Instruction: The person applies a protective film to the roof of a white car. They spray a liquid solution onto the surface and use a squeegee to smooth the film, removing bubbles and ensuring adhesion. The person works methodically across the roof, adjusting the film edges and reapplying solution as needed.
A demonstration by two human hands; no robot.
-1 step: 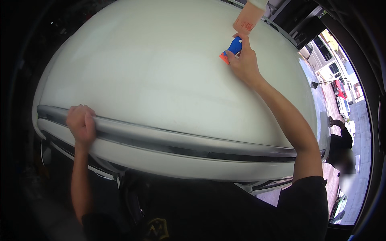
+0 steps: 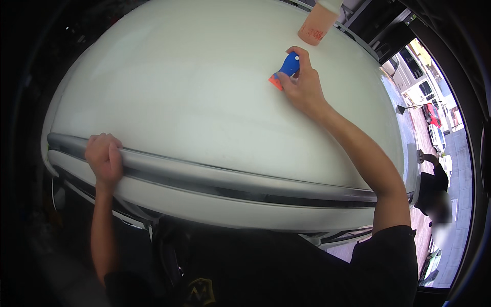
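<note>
A white car roof (image 2: 179,92) spreads across most of the view. On its right half my right hand (image 2: 305,84) grips a small scraper (image 2: 290,64) with a blue handle and an orange blade end. That orange end is at the roof's surface; whether it presses on it I cannot tell. My left hand (image 2: 104,159) is wrapped round the silver roof rail (image 2: 230,174) near its left end. Beyond the right hand stands a spray bottle (image 2: 318,26) of pinkish liquid, its top cut off by the picture's edge.
At the right, a person in dark clothes (image 2: 433,187) stands by the car's end, one hand at the bodywork. Behind them a wide opening shows parked vehicles, among them a red car (image 2: 433,115) and a white van (image 2: 409,64). A second rail (image 2: 353,38) runs along the roof's far side.
My right hand has moved left and slightly nearer with the scraper, away from the spray bottle. My left hand stays on the rail.
</note>
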